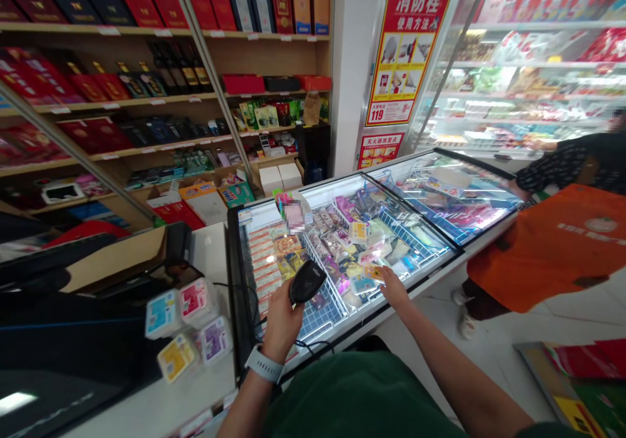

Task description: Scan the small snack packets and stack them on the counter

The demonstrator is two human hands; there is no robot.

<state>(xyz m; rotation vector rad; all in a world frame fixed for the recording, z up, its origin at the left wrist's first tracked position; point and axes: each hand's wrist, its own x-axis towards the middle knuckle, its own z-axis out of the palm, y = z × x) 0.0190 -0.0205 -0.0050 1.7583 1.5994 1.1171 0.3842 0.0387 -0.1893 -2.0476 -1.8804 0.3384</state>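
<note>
My left hand (282,321) grips a black barcode scanner (306,281) and holds it over the glass lid of a chest freezer (443,253). A white watch sits on that wrist. My right hand (391,286) lies flat on the freezer's glass near its front edge, fingers resting above packets of frozen goods (359,234) in white wire baskets. The scanner's cable runs down from it toward my body.
Small coloured boxes (188,324) stand on the white counter (161,399) at my left, beside a dark screen. A person in an orange apron (552,249) leans on the freezer's far right. Wooden shelves of boxed goods (147,99) fill the back wall; a refrigerated display (528,73) stands behind.
</note>
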